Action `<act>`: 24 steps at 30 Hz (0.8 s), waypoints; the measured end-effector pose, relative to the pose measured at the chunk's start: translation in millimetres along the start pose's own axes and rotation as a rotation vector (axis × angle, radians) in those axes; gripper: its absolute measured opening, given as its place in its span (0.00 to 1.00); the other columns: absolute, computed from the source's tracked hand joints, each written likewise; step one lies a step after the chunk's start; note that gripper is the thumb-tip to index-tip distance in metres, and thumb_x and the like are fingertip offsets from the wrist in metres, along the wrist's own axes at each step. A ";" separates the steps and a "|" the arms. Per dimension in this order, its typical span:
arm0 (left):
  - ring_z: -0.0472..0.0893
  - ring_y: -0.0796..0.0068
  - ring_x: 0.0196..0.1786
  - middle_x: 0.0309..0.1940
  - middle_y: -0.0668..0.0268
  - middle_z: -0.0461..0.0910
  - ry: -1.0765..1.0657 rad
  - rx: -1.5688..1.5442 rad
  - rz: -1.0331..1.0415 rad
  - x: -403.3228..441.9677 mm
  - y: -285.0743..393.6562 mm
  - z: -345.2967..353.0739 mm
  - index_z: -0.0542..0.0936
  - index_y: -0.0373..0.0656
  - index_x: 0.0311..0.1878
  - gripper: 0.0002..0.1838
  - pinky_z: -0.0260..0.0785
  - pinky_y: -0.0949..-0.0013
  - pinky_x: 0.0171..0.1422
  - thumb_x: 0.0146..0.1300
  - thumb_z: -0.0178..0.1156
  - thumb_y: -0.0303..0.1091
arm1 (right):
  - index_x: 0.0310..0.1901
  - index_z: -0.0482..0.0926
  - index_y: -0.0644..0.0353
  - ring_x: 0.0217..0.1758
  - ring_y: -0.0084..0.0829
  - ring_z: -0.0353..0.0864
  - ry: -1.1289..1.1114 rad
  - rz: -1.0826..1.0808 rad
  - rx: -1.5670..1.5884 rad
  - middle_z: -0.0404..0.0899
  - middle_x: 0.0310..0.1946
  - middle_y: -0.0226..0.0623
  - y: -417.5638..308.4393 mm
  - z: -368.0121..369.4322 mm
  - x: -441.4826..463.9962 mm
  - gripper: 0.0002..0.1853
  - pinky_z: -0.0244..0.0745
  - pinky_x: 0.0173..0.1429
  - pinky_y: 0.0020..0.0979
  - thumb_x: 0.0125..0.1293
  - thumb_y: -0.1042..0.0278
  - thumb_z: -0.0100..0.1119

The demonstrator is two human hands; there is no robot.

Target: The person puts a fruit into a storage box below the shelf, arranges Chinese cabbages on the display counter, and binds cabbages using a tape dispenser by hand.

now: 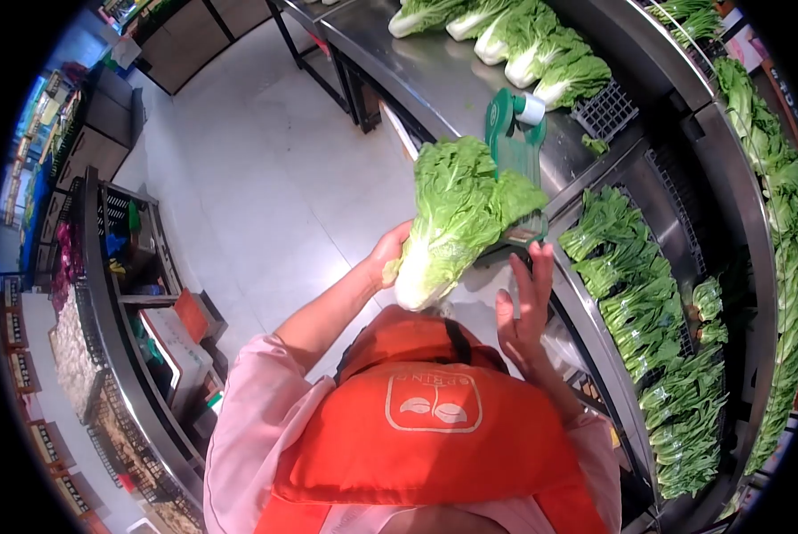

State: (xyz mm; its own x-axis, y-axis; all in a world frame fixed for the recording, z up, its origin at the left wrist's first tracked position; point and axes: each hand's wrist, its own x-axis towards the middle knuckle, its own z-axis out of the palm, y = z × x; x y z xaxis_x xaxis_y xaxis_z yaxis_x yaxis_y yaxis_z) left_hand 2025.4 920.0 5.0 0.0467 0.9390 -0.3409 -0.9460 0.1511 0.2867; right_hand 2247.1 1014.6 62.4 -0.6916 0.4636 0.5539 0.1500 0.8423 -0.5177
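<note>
A leafy green cabbage [452, 209] with a white base is held up in front of my red apron. My left hand [388, 255] grips it from the left side, near the base; part of that hand is hidden behind the cabbage. To the right, my right hand [528, 303] is raised with its fingers apart, holding nothing, beside the metal counter's edge. Just beyond the cabbage, a green tape dispenser [504, 116] with a white roll stands at the counter's edge, partly covered by the leaves.
Several cabbages [528, 53] lie in a row on the metal counter [390, 67]. Bundled leafy greens [648, 347] fill the display at right, and a dark plastic grate [605, 111] sits near the cabbages. At left stands a shelf unit [137, 294].
</note>
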 end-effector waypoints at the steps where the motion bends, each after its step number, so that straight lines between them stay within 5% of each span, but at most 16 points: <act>1: 0.75 0.62 0.57 0.56 0.56 0.74 0.070 0.076 0.121 -4.7 -1.1 12.1 0.68 0.38 0.61 0.22 0.65 0.58 0.64 0.70 0.40 0.41 | 0.61 0.65 0.68 0.73 0.47 0.49 -0.009 0.167 0.201 0.54 0.68 0.50 0.9 7.0 -4.2 0.22 0.46 0.72 0.43 0.68 0.68 0.46; 2: 0.74 0.63 0.58 0.57 0.56 0.73 0.139 0.150 0.241 -7.9 -2.6 18.6 0.67 0.39 0.62 0.22 0.64 0.58 0.65 0.70 0.40 0.41 | 0.63 0.62 0.68 0.72 0.45 0.52 -0.020 0.334 0.404 0.56 0.67 0.52 -3.0 14.2 -3.8 0.23 0.48 0.72 0.37 0.68 0.73 0.45; 5: 0.70 0.68 0.60 0.58 0.61 0.69 0.163 0.271 0.450 -17.8 -8.2 26.8 0.60 0.43 0.65 0.22 0.60 0.63 0.66 0.71 0.41 0.40 | 0.68 0.48 0.70 0.71 0.35 0.54 -0.087 0.680 0.936 0.55 0.68 0.49 -30.3 30.0 15.4 0.33 0.49 0.71 0.36 0.70 0.62 0.48; 10: 0.63 0.68 0.64 0.60 0.59 0.62 0.297 0.589 0.706 -36.6 -15.5 45.2 0.55 0.41 0.65 0.24 0.54 0.68 0.67 0.70 0.42 0.41 | 0.66 0.52 0.68 0.62 0.29 0.65 -0.095 0.559 1.123 0.65 0.59 0.42 -57.2 43.5 41.8 0.33 0.60 0.65 0.31 0.66 0.66 0.55; 12: 0.55 0.66 0.69 0.66 0.57 0.56 0.299 0.842 0.686 -51.8 -13.1 60.2 0.49 0.38 0.70 0.33 0.49 0.67 0.71 0.67 0.48 0.40 | 0.65 0.54 0.66 0.61 0.28 0.66 -0.082 0.550 1.174 0.66 0.58 0.40 -52.5 59.1 39.2 0.32 0.61 0.64 0.30 0.64 0.67 0.58; 16: 0.64 0.69 0.63 0.64 0.58 0.62 0.210 0.942 0.634 -99.9 4.6 84.2 0.58 0.39 0.68 0.32 0.56 0.67 0.65 0.63 0.54 0.36 | 0.64 0.55 0.63 0.60 0.31 0.68 0.019 0.731 1.536 0.67 0.58 0.38 -47.4 69.9 42.3 0.34 0.64 0.65 0.34 0.60 0.69 0.62; 21: 0.77 0.74 0.45 0.50 0.60 0.76 0.306 0.825 0.794 -123.1 24.1 70.1 0.70 0.40 0.58 0.20 0.67 0.73 0.47 0.63 0.54 0.32 | 0.67 0.55 0.60 0.67 0.42 0.63 -0.071 0.814 1.932 0.61 0.65 0.45 -56.5 64.5 36.0 0.36 0.60 0.69 0.45 0.65 0.47 0.52; 24: 0.77 0.74 0.44 0.48 0.61 0.77 0.364 0.780 0.735 -125.2 27.6 57.4 0.72 0.39 0.52 0.15 0.67 0.73 0.46 0.63 0.54 0.32 | 0.67 0.56 0.59 0.64 0.42 0.66 -0.067 0.837 2.111 0.64 0.63 0.45 -44.5 78.1 20.7 0.35 0.62 0.68 0.45 0.66 0.44 0.50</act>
State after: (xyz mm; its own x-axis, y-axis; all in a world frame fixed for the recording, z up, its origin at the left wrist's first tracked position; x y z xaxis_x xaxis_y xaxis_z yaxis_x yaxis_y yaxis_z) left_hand 2011.8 824.3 107.0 -0.6546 0.7533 -0.0632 -0.2414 -0.1290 0.9618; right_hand 2170.9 965.2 45.9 -0.9144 0.3979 -0.0751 -0.3599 -0.8837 -0.2993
